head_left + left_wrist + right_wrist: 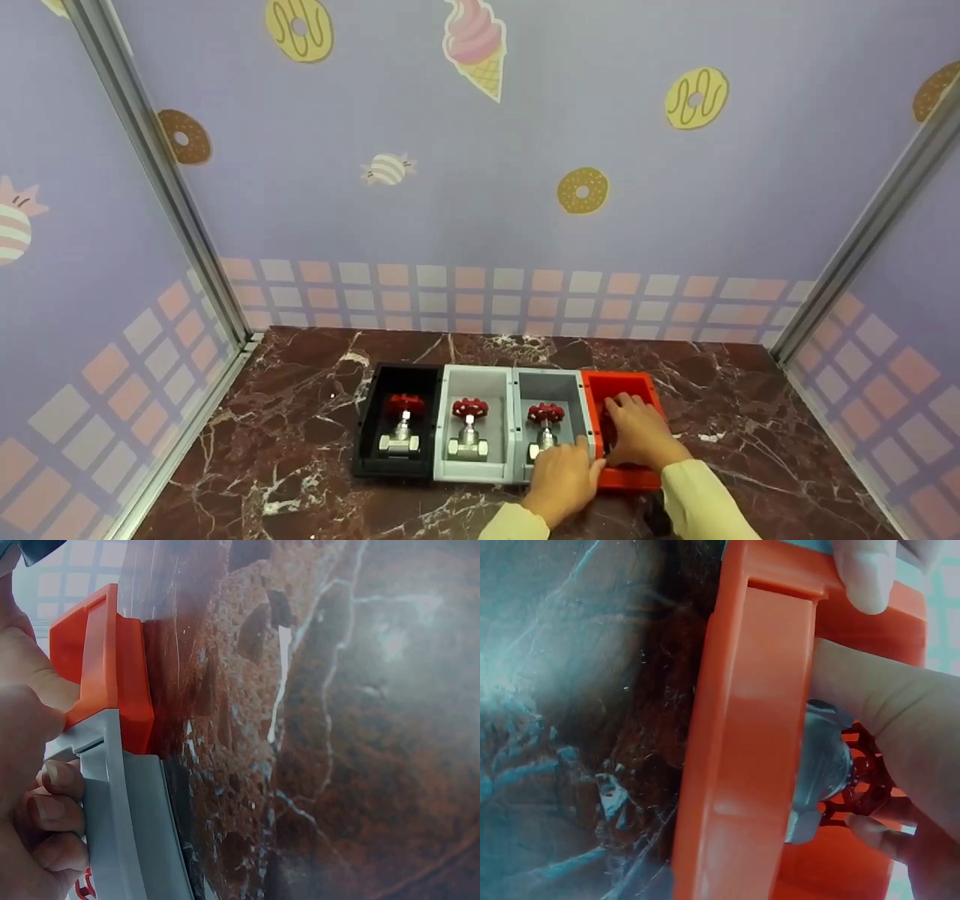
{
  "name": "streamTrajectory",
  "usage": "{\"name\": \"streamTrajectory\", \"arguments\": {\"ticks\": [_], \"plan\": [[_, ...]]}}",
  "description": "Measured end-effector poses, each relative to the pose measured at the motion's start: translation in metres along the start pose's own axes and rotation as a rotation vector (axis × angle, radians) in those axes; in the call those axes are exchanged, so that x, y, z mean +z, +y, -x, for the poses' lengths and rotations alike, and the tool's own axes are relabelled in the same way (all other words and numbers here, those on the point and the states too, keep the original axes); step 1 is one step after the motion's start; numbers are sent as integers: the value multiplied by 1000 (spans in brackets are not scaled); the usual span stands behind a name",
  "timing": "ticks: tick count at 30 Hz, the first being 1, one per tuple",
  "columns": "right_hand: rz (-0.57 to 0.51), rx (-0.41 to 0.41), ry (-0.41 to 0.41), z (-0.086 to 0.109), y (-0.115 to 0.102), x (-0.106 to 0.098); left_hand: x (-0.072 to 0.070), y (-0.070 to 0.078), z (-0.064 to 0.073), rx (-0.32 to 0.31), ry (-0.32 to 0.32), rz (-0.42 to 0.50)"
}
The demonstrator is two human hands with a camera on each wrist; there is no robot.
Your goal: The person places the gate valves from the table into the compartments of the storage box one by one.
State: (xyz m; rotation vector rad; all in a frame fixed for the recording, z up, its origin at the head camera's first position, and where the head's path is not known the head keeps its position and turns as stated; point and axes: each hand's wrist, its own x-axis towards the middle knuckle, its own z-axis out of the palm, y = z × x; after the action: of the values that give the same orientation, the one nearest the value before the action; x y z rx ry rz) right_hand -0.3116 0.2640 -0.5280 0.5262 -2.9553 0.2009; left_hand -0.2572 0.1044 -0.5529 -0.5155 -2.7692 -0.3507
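In the head view, my right hand (641, 435) reaches into the orange bin (630, 480) at the right end of a row. The right wrist view shows a metal valve (821, 757) with a red handwheel (864, 784) inside that bin, thumb and fingers bent about it. My left hand (562, 480) holds the front corner where the grey bin (559, 386) meets the orange one. Its fingers (56, 814) curl over the grey wall, and its thumb lies by the orange rim. Another red-wheeled valve (545, 414) stands in the grey bin, partly hidden by the left hand.
Left of these, a white bin (480, 471) and a black bin (375, 466) each hold a red-wheeled valve. The bins sit side by side on a dark red marbled tabletop (300, 450). Patterned walls (480, 225) with metal corner posts enclose the back and sides.
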Motion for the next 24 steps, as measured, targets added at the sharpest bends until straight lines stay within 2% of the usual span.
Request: {"name": "streamTrajectory", "arguments": {"ticks": [6,11,18,24], "plan": [[-46,-15,54,3,1,8,1,-1,1,10,34,0],[-123,-8,47,5,4,12,1,-1,0,3,22,10],[-223,27,-52,7,10,7,0,-1,0,4,13,15],[-256,71,-123,14,6,-4,-1,0,0,0,-3,22]]}}
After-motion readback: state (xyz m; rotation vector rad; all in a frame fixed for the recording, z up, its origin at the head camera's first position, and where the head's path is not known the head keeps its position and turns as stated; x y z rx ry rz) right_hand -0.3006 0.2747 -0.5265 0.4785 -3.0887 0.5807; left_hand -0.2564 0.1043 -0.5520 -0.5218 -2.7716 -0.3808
